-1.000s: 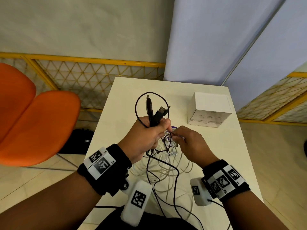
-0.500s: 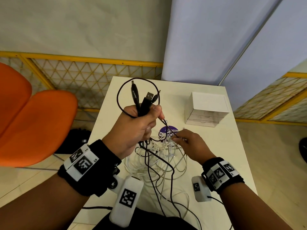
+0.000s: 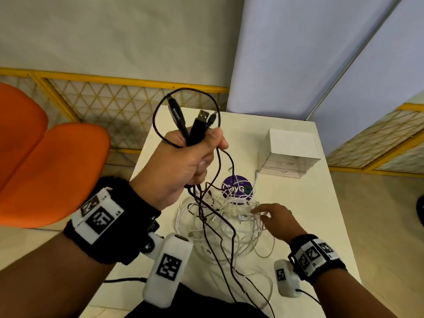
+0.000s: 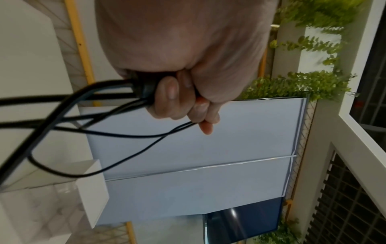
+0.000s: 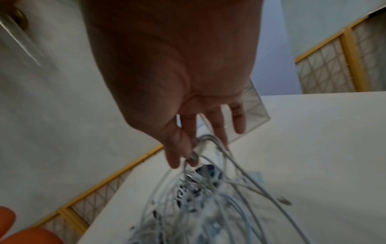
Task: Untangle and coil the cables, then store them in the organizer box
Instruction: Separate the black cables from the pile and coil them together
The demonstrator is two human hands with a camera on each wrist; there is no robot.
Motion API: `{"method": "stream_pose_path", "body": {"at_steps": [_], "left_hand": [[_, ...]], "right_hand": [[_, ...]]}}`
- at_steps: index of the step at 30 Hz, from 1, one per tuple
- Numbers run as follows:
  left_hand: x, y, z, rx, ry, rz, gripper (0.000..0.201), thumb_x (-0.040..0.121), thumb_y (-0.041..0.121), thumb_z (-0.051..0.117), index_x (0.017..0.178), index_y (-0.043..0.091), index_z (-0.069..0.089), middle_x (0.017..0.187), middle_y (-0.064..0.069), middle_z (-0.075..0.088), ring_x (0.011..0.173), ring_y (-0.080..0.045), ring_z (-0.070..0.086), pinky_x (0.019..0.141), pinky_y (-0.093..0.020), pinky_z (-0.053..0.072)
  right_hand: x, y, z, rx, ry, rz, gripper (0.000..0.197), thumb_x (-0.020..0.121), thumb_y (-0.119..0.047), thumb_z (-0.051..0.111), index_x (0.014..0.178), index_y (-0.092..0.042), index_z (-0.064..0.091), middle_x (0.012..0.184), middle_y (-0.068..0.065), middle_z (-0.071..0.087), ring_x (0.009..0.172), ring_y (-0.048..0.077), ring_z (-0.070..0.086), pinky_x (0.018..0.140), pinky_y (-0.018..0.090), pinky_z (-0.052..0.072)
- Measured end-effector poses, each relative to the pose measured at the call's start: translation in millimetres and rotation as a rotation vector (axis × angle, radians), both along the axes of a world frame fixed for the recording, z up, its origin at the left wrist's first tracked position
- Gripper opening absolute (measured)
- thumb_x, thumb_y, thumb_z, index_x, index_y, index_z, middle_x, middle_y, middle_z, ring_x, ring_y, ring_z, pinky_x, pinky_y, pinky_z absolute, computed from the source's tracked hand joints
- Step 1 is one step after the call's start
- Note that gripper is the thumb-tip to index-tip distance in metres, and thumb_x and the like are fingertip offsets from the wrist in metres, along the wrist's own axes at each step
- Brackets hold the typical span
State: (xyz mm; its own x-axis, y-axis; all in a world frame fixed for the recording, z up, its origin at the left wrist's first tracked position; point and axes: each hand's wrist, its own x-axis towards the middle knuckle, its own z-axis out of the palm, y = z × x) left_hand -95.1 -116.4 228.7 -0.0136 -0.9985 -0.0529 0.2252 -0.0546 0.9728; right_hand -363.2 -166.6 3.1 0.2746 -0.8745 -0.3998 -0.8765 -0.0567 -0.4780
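Observation:
My left hand [image 3: 188, 161] is raised above the table and grips a bunch of black cables [image 3: 198, 127]. Their plugs and a loop stick up from the fist. Black strands hang from it into a tangle of white cables [image 3: 220, 228] lying on the table [image 3: 309, 203]. In the left wrist view the left hand [image 4: 183, 99] is curled round the black cables [image 4: 104, 118]. My right hand [image 3: 275, 216] rests low on the tangle. The right wrist view shows my right hand [image 5: 188, 148] pinching a white cable [image 5: 208, 206] between thumb and forefinger. The white organizer box [image 3: 291, 154] stands at the back right.
A round purple sticker [image 3: 237, 188] lies on the table under the cables, in front of the box. An orange chair [image 3: 46, 168] stands to the left of the table. A yellow lattice fence [image 3: 114, 111] and pale panels [image 3: 298, 53] stand behind it.
My left hand has risen up and to the left with the black cables, drawing their strands out of the tangle. My right hand has dropped lower onto the white cables, so the hands are further apart.

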Motion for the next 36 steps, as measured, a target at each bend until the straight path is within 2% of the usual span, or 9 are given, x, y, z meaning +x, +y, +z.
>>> {"method": "stream_pose_path", "body": {"at_steps": [5, 7, 10, 12, 14, 17, 24, 30, 36], "left_hand": [[-6.4, -0.6, -9.2, 0.077, -0.028, -0.042, 0.023, 0.088, 0.035, 0.062, 0.073, 0.019, 0.071, 0.055, 0.001, 0.026, 0.048, -0.014, 0.015, 0.044, -0.023, 0.013], [-7.9, -1.9, -10.5, 0.097, -0.057, -0.05, 0.023, 0.087, 0.036, 0.063, 0.073, 0.021, 0.072, 0.056, 0.001, 0.026, 0.048, -0.013, 0.015, 0.044, -0.022, 0.014], [-8.3, -3.4, -14.2, 0.129, -0.091, -0.05, 0.024, 0.091, 0.034, 0.062, 0.074, 0.02, 0.073, 0.055, 0.002, 0.026, 0.052, -0.018, 0.013, 0.044, -0.02, 0.016], [-6.9, -3.1, -15.0, 0.149, -0.103, -0.048, 0.027, 0.096, 0.03, 0.06, 0.075, 0.018, 0.072, 0.054, 0.004, 0.027, 0.05, -0.015, 0.015, 0.045, -0.021, 0.016], [-3.9, -2.4, -13.7, 0.163, -0.101, -0.051, 0.027, 0.097, 0.029, 0.059, 0.076, 0.018, 0.071, 0.053, 0.005, 0.027, 0.047, -0.012, 0.017, 0.045, -0.022, 0.014], [3.7, -1.4, -9.3, 0.185, -0.093, -0.081, 0.027, 0.092, 0.036, 0.059, 0.083, 0.015, 0.073, 0.054, 0.003, 0.025, 0.049, -0.013, 0.014, 0.045, -0.023, 0.013], [-7.1, 9.6, -11.3, 0.268, -0.166, -0.183, 0.025, 0.099, 0.028, 0.057, 0.083, 0.01, 0.063, 0.054, 0.005, 0.022, 0.047, -0.012, 0.013, 0.042, -0.022, 0.016], [6.9, 7.0, -4.5, 0.307, -0.223, -0.141, 0.025, 0.09, 0.023, 0.07, 0.081, 0.016, 0.048, 0.053, 0.006, 0.019, 0.042, -0.01, 0.013, 0.041, -0.02, 0.016], [35.6, 12.7, -2.3, 0.402, -0.059, -0.074, 0.056, 0.085, 0.055, 0.058, 0.075, 0.021, 0.014, 0.058, 0.002, 0.01, 0.044, -0.011, 0.009, 0.041, -0.022, 0.009]], "right_hand": [[13.9, -2.9, 46.2, 0.029, 0.117, 0.079, 0.024, 0.095, -0.021, 0.054, 0.114, -0.025, 0.069, 0.117, 0.0, 0.069, 0.105, 0.017, 0.062, 0.089, 0.028, 0.046], [30.8, 2.9, 82.0, -0.026, -0.098, 0.048, 0.021, 0.099, -0.028, 0.055, 0.113, -0.023, 0.069, 0.108, -0.005, 0.07, 0.093, 0.009, 0.061, 0.082, 0.024, 0.043], [57.2, 18.5, 145.7, 0.071, -0.701, -0.092, 0.035, 0.104, -0.037, 0.043, 0.112, -0.022, 0.073, 0.108, -0.01, 0.073, 0.101, 0.002, 0.064, 0.089, 0.019, 0.047], [68.2, 26.9, 176.0, 0.118, -0.827, -0.023, 0.04, 0.101, -0.041, 0.04, 0.11, -0.018, 0.072, 0.099, -0.003, 0.075, 0.096, 0.009, 0.068, 0.087, 0.02, 0.05], [71.4, 33.4, 189.8, 0.123, -0.863, 0.045, 0.032, 0.098, -0.036, 0.048, 0.095, -0.014, 0.07, 0.068, 0.004, 0.066, 0.067, 0.021, 0.062, 0.071, 0.025, 0.05], [57.6, 30.0, 186.2, 0.017, -0.843, -0.101, 0.03, 0.1, -0.025, 0.052, 0.076, -0.01, 0.063, 0.05, 0.001, 0.043, 0.047, 0.02, 0.039, 0.049, 0.026, 0.037], [10.6, 32.1, 150.5, 0.278, -1.257, -0.565, 0.039, 0.099, -0.032, 0.048, 0.064, -0.014, 0.042, 0.065, 0.003, 0.008, 0.052, 0.015, 0.009, 0.045, 0.026, 0.023], [-36.0, 28.9, 135.1, 0.311, -1.663, -0.938, 0.055, 0.099, -0.049, 0.047, 0.063, -0.027, 0.013, 0.058, -0.007, 0.005, 0.05, 0.013, 0.005, 0.042, 0.025, 0.018], [-103.5, 36.8, 73.7, 0.266, -1.659, -1.215, 0.057, 0.082, -0.046, 0.066, 0.05, -0.025, 0.023, 0.048, -0.007, 0.014, 0.042, 0.012, 0.014, 0.045, 0.023, 0.02]]}}
